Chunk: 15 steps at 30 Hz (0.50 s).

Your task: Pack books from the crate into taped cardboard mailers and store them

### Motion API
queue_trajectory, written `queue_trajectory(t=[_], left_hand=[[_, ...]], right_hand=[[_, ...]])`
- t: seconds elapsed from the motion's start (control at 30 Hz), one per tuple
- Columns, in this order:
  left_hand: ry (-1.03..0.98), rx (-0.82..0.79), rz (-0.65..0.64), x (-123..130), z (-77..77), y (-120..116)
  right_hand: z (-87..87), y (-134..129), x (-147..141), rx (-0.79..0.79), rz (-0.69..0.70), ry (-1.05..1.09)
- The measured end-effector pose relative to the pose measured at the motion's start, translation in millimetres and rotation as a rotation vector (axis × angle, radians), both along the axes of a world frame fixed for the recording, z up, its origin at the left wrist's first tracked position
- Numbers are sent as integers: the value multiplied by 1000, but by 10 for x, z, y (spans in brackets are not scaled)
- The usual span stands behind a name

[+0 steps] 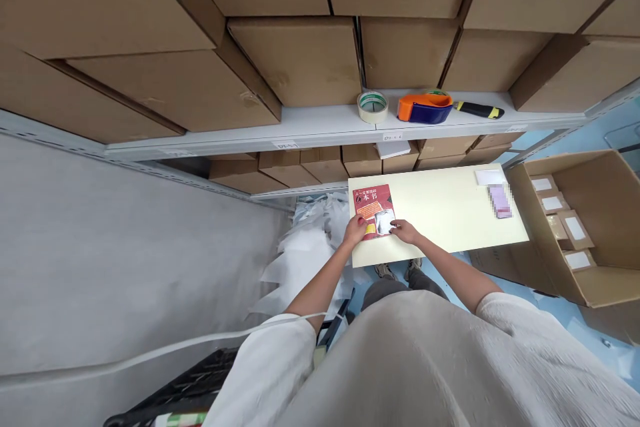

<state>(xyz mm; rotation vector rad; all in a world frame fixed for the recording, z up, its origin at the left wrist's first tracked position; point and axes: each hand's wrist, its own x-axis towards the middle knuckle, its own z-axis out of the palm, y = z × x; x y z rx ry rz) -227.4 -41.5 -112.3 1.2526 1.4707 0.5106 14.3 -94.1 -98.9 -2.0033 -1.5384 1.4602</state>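
Observation:
A red book (374, 197) with Chinese lettering on its cover lies at the left end of a pale yellow tabletop (445, 213). My left hand (355, 229) grips its lower left edge, thumb on the cover. My right hand (405, 231) holds the lower right edge, its fingertips by a silvery-white patch on the cover. The undersides of the fingers are hidden. At the far right end of the tabletop lie a white slip (490, 177) and a blurred purple packet (500, 201).
Cardboard boxes (300, 57) fill the shelves ahead. A tape roll (373, 107), an orange-and-blue tape dispenser (425, 109) and a yellow-black cutter (480, 109) sit on the shelf edge. An open carton (555, 227) with small boxes stands right; white sheets (305, 260) pile up left.

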Motion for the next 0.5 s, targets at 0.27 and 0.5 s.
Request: queue_trajectory(t=[0.27, 0.5], left_hand=[[615, 118, -732, 33, 30, -428], [664, 90, -779, -55, -12, -160]], right_hand=[[24, -235, -91, 165, 444, -266], [65, -30, -275, 86, 572, -410]])
